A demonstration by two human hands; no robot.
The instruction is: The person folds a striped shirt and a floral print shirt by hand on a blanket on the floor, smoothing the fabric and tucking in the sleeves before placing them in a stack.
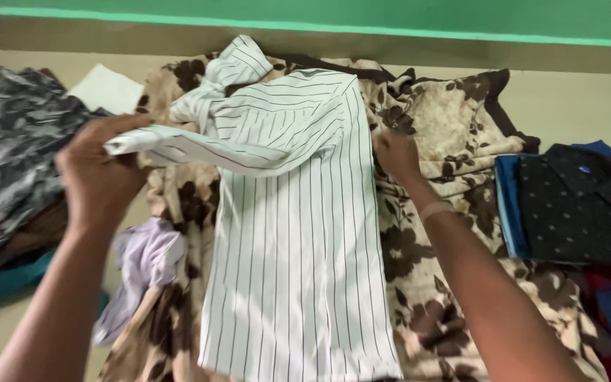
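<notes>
At far left lies a heap of grey patterned cloth (1,141). Beside it, the left hand (100,177) pinches the sleeve edge of the white cotton shirt with thin dark stripes (298,247), lifted and drawn across the body, which lies flat in the middle on the beige blanket with brown flowers (454,134). A loose grip could let the sleeve drop and wrinkle the fold. The right hand (396,157) presses, fingers together, on the shirt's right edge; easing off might skew the panel. Far right, a folded dark dotted shirt (574,205) sits well apart.
</notes>
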